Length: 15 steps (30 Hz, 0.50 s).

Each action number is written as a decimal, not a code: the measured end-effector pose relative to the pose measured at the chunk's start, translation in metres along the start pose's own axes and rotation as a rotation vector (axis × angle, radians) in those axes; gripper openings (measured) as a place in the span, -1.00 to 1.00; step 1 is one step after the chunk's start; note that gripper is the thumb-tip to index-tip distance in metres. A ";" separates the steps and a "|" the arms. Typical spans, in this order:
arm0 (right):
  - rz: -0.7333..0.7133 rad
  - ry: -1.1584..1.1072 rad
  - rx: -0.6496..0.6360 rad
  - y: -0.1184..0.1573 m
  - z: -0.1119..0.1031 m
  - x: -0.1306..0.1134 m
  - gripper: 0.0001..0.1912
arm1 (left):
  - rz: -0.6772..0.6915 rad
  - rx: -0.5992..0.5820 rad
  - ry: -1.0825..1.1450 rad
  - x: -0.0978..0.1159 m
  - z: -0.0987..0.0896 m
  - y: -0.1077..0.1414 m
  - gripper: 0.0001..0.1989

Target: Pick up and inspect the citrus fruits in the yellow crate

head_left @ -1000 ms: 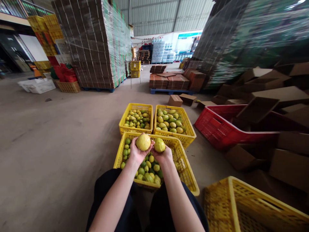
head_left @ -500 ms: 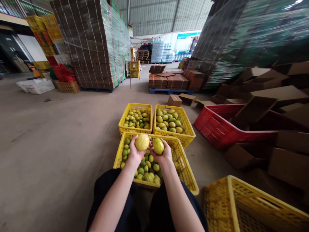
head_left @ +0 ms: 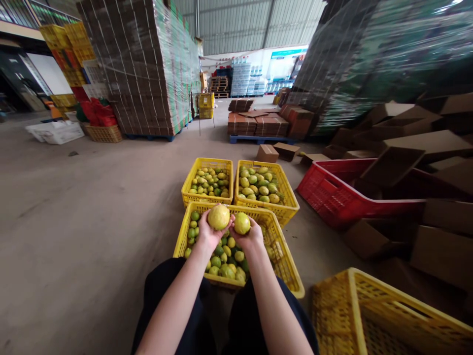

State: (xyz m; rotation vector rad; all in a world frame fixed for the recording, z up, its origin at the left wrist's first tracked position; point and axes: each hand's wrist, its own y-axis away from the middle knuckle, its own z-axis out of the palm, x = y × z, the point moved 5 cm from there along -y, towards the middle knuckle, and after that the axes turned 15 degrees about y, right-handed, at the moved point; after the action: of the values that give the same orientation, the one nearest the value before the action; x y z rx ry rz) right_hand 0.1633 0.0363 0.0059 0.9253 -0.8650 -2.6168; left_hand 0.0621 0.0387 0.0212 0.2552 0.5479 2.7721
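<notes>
Cupping a larger yellow fruit [head_left: 219, 217] in the left hand [head_left: 207, 235] and a smaller yellow fruit [head_left: 242, 223] in the right hand [head_left: 252, 238] — with each grip partly curled beneath, probably to bear weight without squeezing. Held above the front crate [head_left: 281, 246], likely for short reach. Counting two held fruits, three crates with fruit including two rear crates [head_left: 209, 199] [head_left: 284, 213], one yellow side crate [head_left: 353, 305], one red crate [head_left: 325, 202].
</notes>
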 end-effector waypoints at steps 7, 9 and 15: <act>-0.043 0.034 0.025 -0.002 -0.003 -0.002 -0.84 | 0.072 -0.044 -0.010 0.002 0.003 0.003 -0.69; -0.063 0.049 0.022 -0.001 -0.003 -0.003 -0.84 | 0.077 -0.045 0.019 0.002 0.004 0.004 -0.73; -0.092 0.063 -0.006 -0.001 -0.004 -0.003 -0.84 | 0.066 -0.080 0.138 0.002 0.006 0.004 -0.78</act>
State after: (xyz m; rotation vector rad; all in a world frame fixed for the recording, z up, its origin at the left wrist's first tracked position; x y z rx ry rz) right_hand 0.1682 0.0369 0.0045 1.0641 -0.8175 -2.6486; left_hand 0.0604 0.0383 0.0285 0.0649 0.4671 2.8837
